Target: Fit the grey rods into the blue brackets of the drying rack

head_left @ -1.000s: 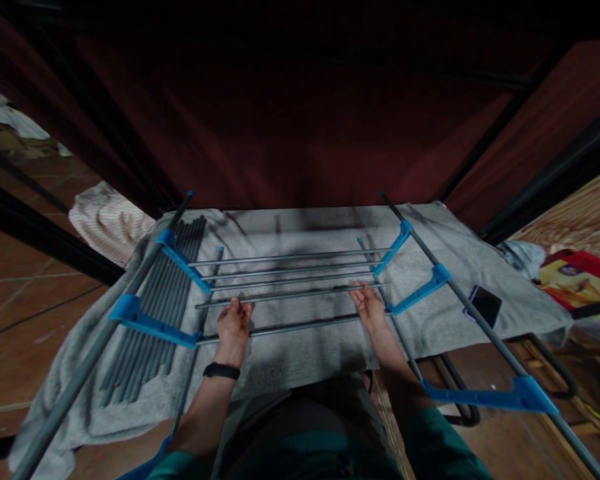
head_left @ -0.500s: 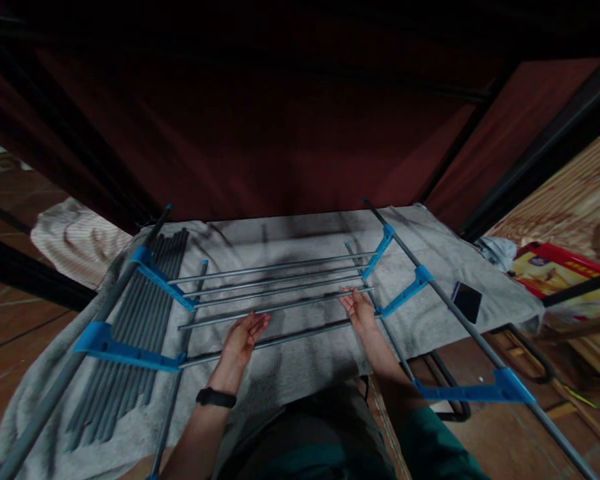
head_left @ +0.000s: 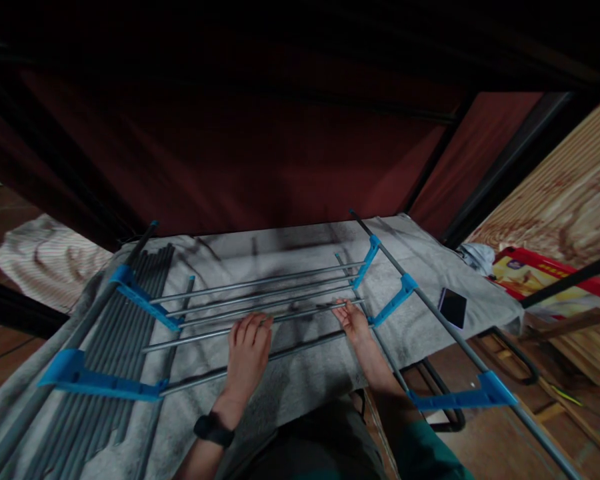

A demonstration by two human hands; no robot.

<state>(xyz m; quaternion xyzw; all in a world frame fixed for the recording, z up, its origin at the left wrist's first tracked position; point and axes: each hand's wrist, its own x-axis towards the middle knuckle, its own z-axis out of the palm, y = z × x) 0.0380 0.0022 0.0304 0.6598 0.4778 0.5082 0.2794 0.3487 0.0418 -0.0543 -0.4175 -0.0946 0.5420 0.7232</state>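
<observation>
A loose grey metal tube lies crosswise in my hands, between the two sides of a rack frame with blue plastic brackets. My left hand, palm down, has its fingers curled over the tube left of its middle. Near the tube's right end, my right hand pinches it between thumb and fingers. A fixed crossbar runs below both hands, joined at the left to a blue bracket. Several parallel bars span the frame farther back, ending at the right near another blue bracket.
A bundle of several grey tubes lies at the left on the grey cloth. A phone rests to the right of the frame. Beyond it are a red and yellow box and a dark chair frame.
My left hand has turned from palm up to palm down, closing over the tube. The tube's left end has shifted left and nearer me. The view has tilted slightly.
</observation>
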